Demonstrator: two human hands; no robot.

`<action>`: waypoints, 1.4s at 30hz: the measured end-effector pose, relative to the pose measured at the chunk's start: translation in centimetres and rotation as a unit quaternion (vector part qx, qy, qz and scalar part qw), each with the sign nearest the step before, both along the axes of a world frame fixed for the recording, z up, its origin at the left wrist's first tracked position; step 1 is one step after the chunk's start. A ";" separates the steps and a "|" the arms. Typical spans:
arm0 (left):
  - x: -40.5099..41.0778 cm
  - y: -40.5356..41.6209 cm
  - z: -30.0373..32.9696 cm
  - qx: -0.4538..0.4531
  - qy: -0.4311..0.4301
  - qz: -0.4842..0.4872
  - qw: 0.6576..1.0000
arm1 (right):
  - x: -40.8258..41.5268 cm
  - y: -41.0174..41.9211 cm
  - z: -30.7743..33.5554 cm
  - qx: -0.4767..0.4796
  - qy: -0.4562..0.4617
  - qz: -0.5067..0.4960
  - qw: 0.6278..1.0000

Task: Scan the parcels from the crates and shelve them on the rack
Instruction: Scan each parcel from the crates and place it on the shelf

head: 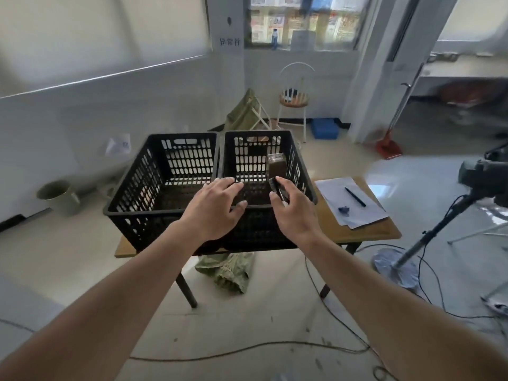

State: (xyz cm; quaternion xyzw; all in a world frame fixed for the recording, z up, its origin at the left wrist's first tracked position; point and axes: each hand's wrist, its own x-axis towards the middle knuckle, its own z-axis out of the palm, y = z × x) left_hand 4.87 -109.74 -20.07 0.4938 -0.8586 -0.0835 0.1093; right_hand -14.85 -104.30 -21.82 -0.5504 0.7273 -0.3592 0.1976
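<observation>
The right hand (291,207) has its fingers curled round a small black scanner (279,191), over the near rim of the right crate (302,171). At 9 o'clock of it the left hand (220,206) hangs slack, fingers spread, holding nothing. 1 brown parcel (277,165) stands upright at 12 o'clock, against the crate's right wall. The left crate (132,193) touches it. Both crates overhang the table (382,232) at its near edge.

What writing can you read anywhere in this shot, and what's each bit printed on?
"异常件": blue characters on the white wall panel beside the window.
Sheet with a barcode against the left wall: print too small to read.
Papers on the table: blurred.
Posters behind the window: blurred.
Brown parcel in the right crate: no readable label.
</observation>
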 end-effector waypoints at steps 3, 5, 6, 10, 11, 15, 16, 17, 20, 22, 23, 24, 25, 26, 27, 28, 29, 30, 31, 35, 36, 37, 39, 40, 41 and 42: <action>-3.3 -3.9 -0.4 0.013 -0.005 0.010 1.000 | -3.4 -4.0 -0.3 0.000 -0.005 0.003 1.000; -5.4 -6.4 -0.5 0.015 -0.001 0.014 1.000 | -5.6 -6.5 -0.4 0.005 -0.002 0.006 1.000; -6.4 -7.6 -0.5 0.017 -0.001 0.013 1.000 | -6.6 -7.8 -0.4 0.008 0.004 0.006 1.000; -9.8 -12.5 -1.0 0.025 0.000 0.011 1.000 | -10.1 -12.5 -0.7 0.023 0.012 -0.004 1.000; -10.6 -13.9 -1.1 0.028 0.002 0.012 1.000 | -10.9 -13.7 -0.8 0.024 0.006 -0.005 1.000; -13.2 -19.8 -2.8 0.047 -0.002 0.000 0.999 | -13.6 -19.0 -1.7 0.021 -0.011 -0.011 1.000; -13.9 -21.5 -3.4 0.052 -0.003 -0.005 0.999 | -14.3 -20.5 -1.9 0.023 -0.011 -0.016 1.000; -14.6 -23.2 -4.0 0.055 -0.004 -0.010 0.998 | -14.9 -22.0 -2.2 0.024 -0.010 -0.021 0.999; -16.9 -28.7 -6.2 0.061 -0.003 -0.025 0.998 | -16.6 -26.4 -3.3 0.025 0.001 -0.033 0.999; -18.3 -32.2 -7.8 0.075 -0.001 -0.033 0.997 | -17.5 -29.4 -4.0 0.032 0.015 -0.038 0.999; -19.0 -33.8 -8.5 0.086 -0.001 -0.036 0.996 | -17.9 -30.7 -4.3 0.039 0.021 -0.038 0.998; -19.6 -35.4 -9.3 0.098 -0.003 -0.042 0.994 | -18.4 -32.0 -4.6 0.046 0.024 -0.039 0.998; -20.2 -36.9 -10.1 0.109 -0.007 -0.049 0.993 | -18.9 -33.1 -4.9 0.052 0.023 -0.043 0.997; -20.8 -38.3 -10.8 0.118 -0.011 -0.053 0.992 | -19.4 -34.2 -5.2 0.058 0.020 -0.047 0.997; -21.4 -39.6 -11.4 0.127 -0.013 -0.053 0.990 | -19.9 -35.3 -5.5 0.061 0.016 -0.052 0.997; -21.9 -40.7 -12.0 0.138 -0.014 -0.050 0.989 | -20.5 -36.2 -5.8 0.064 0.012 -0.057 0.996; -22.3 -41.6 -12.4 0.148 -0.016 -0.046 0.988 | -20.9 -36.9 -5.9 0.065 0.004 -0.064 0.996; -22.7 -42.6 -12.9 0.158 -0.020 -0.044 0.986 | -21.4 -37.7 -6.1 0.068 -0.009 -0.072 0.995; -23.2 -43.5 -13.4 0.164 -0.026 -0.042 0.985 | -22.0 -38.5 -6.2 0.072 -0.023 -0.082 0.994; -25.2 -46.6 -15.6 0.186 -0.059 -0.050 0.979 | -23.9 -41.1 -6.8 0.086 -0.059 -0.097 0.990; -25.7 -47.1 -16.2 0.195 -0.063 -0.047 0.978 | -24.4 -41.6 -7.1 0.090 -0.062 -0.094 0.990; -26.1 -47.6 -16.9 0.201 -0.067 -0.043 0.976 | -24.8 -42.1 -7.3 0.095 -0.062 -0.090 0.989; -26.9 -48.5 -18.2 0.209 -0.075 -0.030 0.975 | -25.5 -42.9 -7.8 0.106 -0.062 -0.078 0.989; -27.3 -48.8 -18.9 0.215 -0.077 -0.020 0.973 | -25.9 -43.4 -8.1 0.110 -0.064 -0.073 0.989; -27.6 -49.1 -19.7 0.224 -0.076 -0.010 0.972 | -26.2 -43.7 -8.5 0.114 -0.065 -0.069 0.989; -27.9 -49.3 -20.4 0.234 -0.075 0.000 0.969 | -26.5 -44.1 -8.9 0.117 -0.066 -0.067 0.989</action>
